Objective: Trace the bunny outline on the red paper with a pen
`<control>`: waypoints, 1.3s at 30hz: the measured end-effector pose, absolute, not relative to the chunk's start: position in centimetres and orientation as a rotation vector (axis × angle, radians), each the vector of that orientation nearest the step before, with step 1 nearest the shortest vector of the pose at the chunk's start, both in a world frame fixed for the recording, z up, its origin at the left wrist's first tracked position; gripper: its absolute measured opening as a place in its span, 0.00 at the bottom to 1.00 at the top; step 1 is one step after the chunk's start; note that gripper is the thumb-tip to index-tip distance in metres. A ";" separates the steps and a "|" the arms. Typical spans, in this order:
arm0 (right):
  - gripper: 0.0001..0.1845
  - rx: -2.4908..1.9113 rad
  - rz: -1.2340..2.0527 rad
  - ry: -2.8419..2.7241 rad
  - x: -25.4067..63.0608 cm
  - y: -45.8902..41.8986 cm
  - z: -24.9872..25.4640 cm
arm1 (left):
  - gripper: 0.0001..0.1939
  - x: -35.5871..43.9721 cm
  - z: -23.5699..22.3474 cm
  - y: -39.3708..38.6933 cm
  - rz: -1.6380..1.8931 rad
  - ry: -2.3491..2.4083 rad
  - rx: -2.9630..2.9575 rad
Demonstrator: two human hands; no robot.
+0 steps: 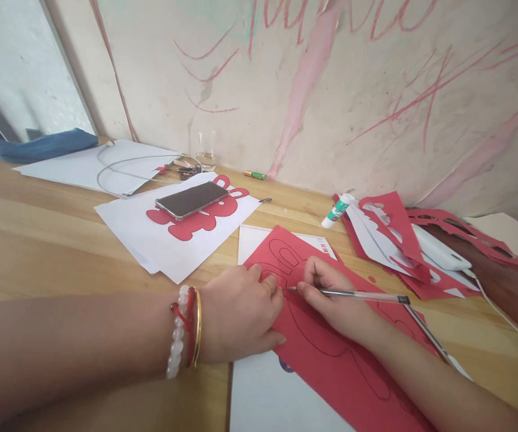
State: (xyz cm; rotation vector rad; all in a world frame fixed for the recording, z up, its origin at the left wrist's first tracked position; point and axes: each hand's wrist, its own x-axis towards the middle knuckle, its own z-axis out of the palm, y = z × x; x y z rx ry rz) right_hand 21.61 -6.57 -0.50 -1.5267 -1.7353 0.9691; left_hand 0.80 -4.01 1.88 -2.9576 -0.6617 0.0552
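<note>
My left hand [241, 315] lies on a red paper sheet [331, 360] with drawn outlines, its fingers curled and pressing the sheet's left edge down. My right hand [331, 297] pinches a clear ballpoint pen [358, 294], whose tip touches the red sheet just right of my left fingers. The red sheet rests on white paper [268, 396] on the wooden table [38, 240]. My left wrist wears a bead bracelet, a red cord and a gold bangle.
A phone [191, 199] lies on a red cut-out over white sheets at centre left. A glue stick [337, 210], red paper scraps [398, 240] and a white device with cable sit at the right. A glass [205, 151] stands by the wall. A blue cloth [43, 145] is far left.
</note>
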 end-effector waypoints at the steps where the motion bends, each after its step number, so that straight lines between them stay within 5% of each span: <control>1: 0.10 -1.531 0.961 -1.733 21.6 -6.6 -0.5 | 0.22 0.8 1.8 -3.8 0.046 -0.641 -2.957; 9: 0.11 -1.572 0.961 -1.732 21.5 -6.6 -0.4 | 0.10 0.4 2.4 -0.1 -0.004 -0.597 -3.156; 39: 0.11 -1.570 0.930 -1.741 21.5 -6.5 -0.4 | 0.24 -0.1 1.3 2.5 -0.266 -0.657 -3.384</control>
